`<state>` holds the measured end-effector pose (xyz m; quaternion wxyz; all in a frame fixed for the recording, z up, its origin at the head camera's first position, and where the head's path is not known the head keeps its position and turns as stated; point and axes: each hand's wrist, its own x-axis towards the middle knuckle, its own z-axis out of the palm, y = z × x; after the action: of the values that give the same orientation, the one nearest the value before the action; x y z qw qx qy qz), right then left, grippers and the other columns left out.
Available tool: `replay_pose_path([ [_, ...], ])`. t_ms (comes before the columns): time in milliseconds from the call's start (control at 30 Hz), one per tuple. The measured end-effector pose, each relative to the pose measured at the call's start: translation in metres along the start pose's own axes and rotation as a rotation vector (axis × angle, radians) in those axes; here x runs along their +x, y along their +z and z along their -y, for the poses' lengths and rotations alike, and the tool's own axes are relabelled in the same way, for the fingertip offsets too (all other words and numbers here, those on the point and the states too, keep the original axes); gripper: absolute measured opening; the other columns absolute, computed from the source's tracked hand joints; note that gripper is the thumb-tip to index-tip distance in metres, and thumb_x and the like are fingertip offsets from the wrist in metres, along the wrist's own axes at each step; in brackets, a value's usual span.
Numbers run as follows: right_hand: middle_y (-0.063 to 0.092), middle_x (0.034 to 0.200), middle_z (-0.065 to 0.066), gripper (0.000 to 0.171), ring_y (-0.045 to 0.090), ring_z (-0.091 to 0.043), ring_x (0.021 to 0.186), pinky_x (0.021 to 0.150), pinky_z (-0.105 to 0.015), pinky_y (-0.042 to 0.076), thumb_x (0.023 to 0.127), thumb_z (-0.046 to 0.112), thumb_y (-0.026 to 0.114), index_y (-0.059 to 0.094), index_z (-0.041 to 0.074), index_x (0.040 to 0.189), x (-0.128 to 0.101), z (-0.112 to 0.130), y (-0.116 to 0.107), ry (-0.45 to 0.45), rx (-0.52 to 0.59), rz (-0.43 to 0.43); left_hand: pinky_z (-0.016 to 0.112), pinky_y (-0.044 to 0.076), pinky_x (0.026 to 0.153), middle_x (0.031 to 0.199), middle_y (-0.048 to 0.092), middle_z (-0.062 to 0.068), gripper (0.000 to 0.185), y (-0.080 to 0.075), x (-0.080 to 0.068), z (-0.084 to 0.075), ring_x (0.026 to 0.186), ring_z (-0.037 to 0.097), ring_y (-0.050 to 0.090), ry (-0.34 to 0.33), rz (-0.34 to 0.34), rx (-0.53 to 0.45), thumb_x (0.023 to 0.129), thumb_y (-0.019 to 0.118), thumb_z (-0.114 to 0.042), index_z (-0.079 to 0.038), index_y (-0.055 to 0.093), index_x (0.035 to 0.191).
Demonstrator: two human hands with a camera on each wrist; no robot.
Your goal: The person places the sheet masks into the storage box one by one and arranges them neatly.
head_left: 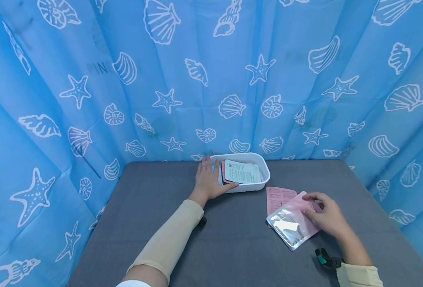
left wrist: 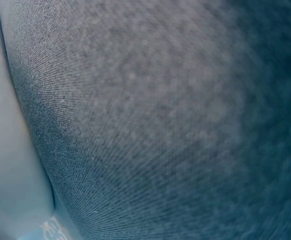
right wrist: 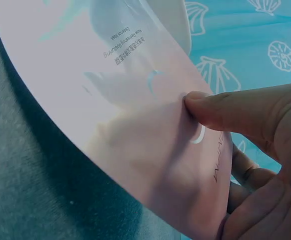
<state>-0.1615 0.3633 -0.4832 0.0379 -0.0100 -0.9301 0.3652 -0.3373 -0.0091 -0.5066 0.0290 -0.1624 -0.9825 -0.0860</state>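
Note:
My right hand [head_left: 327, 215] pinches the edge of a pink and silver face mask packet [head_left: 291, 224]. In the right wrist view the thumb lies on the packet's printed front [right wrist: 130, 100], and the other fingers are behind it. The packet overlaps a second pink packet [head_left: 279, 195] on the table, whose lower part is hidden. My left hand [head_left: 209, 181] rests on the left end of a white plastic basket [head_left: 264, 169], fingers spread over the rim and thumb stretched along the front. Inside the basket, a pale green packet [head_left: 243, 171] lies over a pink one [head_left: 224, 171].
A grey cloth covers the table [head_left: 233, 247]. Behind it hangs a blue curtain [head_left: 211, 79] with white shells and starfish, close to the basket. A black strap with a green part [head_left: 328, 258] is by the right wrist. The left wrist view has mostly grey fabric [left wrist: 135, 110].

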Motion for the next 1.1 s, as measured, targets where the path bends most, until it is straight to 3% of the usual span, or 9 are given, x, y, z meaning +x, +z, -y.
replay_pose_path([
  [267, 0.059, 0.141, -0.028, 0.041, 0.058, -0.045, 0.122, 0.093, -0.054, 0.055, 0.099, 0.02, 0.078, 0.067, 0.003, 0.134, 0.003, 0.005, -0.001, -0.037, -0.017, -0.056, 0.056, 0.014, 0.134, 0.179, 0.008, 0.02, 0.131, 0.001, 0.0, 0.0, 0.167, 0.04, 0.008, 0.01, -0.019, -0.006, 0.08, 0.041, -0.101, -0.011, 0.015, 0.172],
  [367, 0.061, 0.14, -0.027, 0.041, 0.059, -0.046, 0.123, 0.09, -0.042, 0.056, 0.099, 0.024, 0.078, 0.069, 0.005, 0.134, 0.004, 0.008, -0.001, -0.041, -0.018, -0.078, 0.055, 0.013, 0.134, 0.179, 0.008, 0.02, 0.132, 0.001, -0.001, 0.0, 0.167, 0.04, 0.008, 0.007, -0.022, -0.012, 0.079, 0.041, -0.102, -0.012, 0.015, 0.172],
  [500, 0.062, 0.14, -0.026, 0.041, 0.06, -0.046, 0.124, 0.084, -0.02, 0.048, 0.099, 0.026, 0.077, 0.07, 0.006, 0.134, 0.004, 0.012, -0.004, -0.044, -0.006, -0.109, 0.055, 0.013, 0.134, 0.179, 0.008, 0.02, 0.132, 0.002, 0.0, 0.0, 0.167, 0.04, 0.007, 0.01, -0.021, -0.012, 0.079, 0.04, -0.102, -0.012, 0.015, 0.172],
  [600, 0.063, 0.139, -0.025, 0.04, 0.059, -0.042, 0.123, 0.083, -0.012, 0.042, 0.101, 0.026, 0.076, 0.07, 0.005, 0.134, 0.005, 0.016, -0.006, -0.054, 0.013, -0.125, 0.055, 0.013, 0.134, 0.179, 0.007, 0.02, 0.131, 0.003, 0.001, 0.001, 0.167, 0.041, 0.007, 0.013, -0.018, -0.012, 0.079, 0.04, -0.101, -0.011, 0.014, 0.172],
  [800, 0.065, 0.139, -0.021, 0.039, 0.054, -0.027, 0.119, 0.082, -0.008, 0.041, 0.102, 0.028, 0.074, 0.071, 0.008, 0.135, 0.006, 0.022, -0.008, -0.05, 0.035, -0.155, 0.055, 0.014, 0.134, 0.179, 0.008, 0.02, 0.133, 0.003, 0.002, 0.0, 0.167, 0.041, 0.008, 0.013, -0.018, 0.007, 0.079, 0.039, -0.102, -0.011, 0.014, 0.172],
  [1100, 0.063, 0.14, -0.021, 0.04, 0.054, -0.02, 0.115, 0.079, -0.002, 0.044, 0.102, 0.024, 0.074, 0.07, 0.005, 0.137, 0.015, 0.037, -0.003, -0.039, 0.127, -0.24, 0.054, 0.013, 0.135, 0.179, 0.006, 0.02, 0.133, 0.004, 0.004, 0.0, 0.167, 0.039, 0.006, 0.002, -0.001, 0.016, 0.078, 0.038, -0.103, -0.012, 0.014, 0.172],
])
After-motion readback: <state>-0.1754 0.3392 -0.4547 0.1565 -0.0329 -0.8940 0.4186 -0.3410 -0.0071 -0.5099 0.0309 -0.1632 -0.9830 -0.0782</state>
